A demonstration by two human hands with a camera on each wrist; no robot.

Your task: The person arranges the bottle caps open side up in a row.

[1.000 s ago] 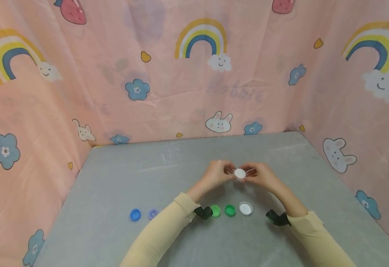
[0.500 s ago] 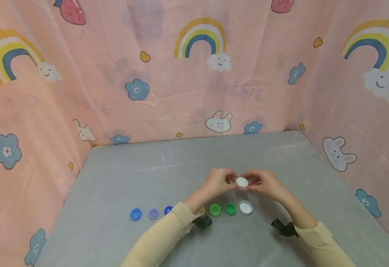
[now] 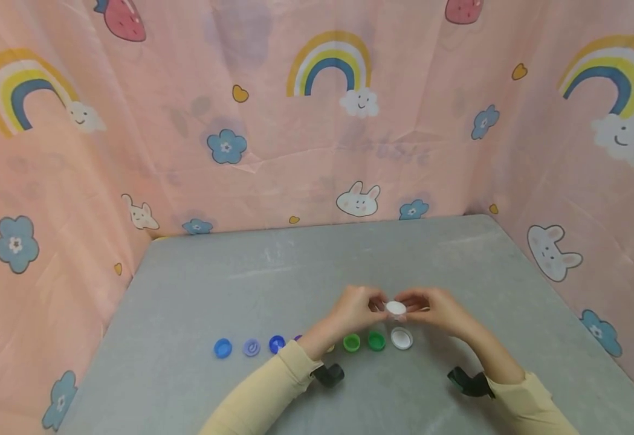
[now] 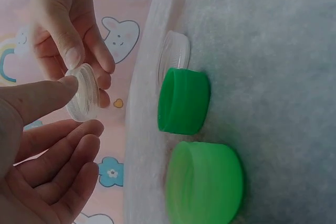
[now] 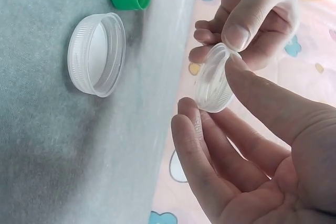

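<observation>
Between my two hands is a clear plastic bottle cap (image 3: 396,308) with a ribbed rim, held up behind the right end of a row of caps. My left hand (image 3: 356,308) pinches its left side with the thumb on the rim. From the other side my right hand (image 3: 437,309) pinches it too. The cap (image 5: 212,80) stands tilted on edge in the right wrist view, its hollow side partly showing. Closest to the hands on the table is another clear cap (image 3: 401,338), lying hollow side up, with a dark green cap (image 4: 184,100) beside it.
Leftward along the row lie a light green cap (image 3: 352,342), a dark blue cap (image 3: 277,344), a lilac cap (image 3: 251,347) and a blue cap (image 3: 222,348). My left forearm partly covers a purple and a yellow cap. Patterned pink cloth (image 3: 295,151) surrounds the grey table (image 3: 213,272).
Both hands have moved nearer to my body with the clear cap, toward the row, and slightly right. The left sleeve now uncovers more caps. The caps on the table have stayed put.
</observation>
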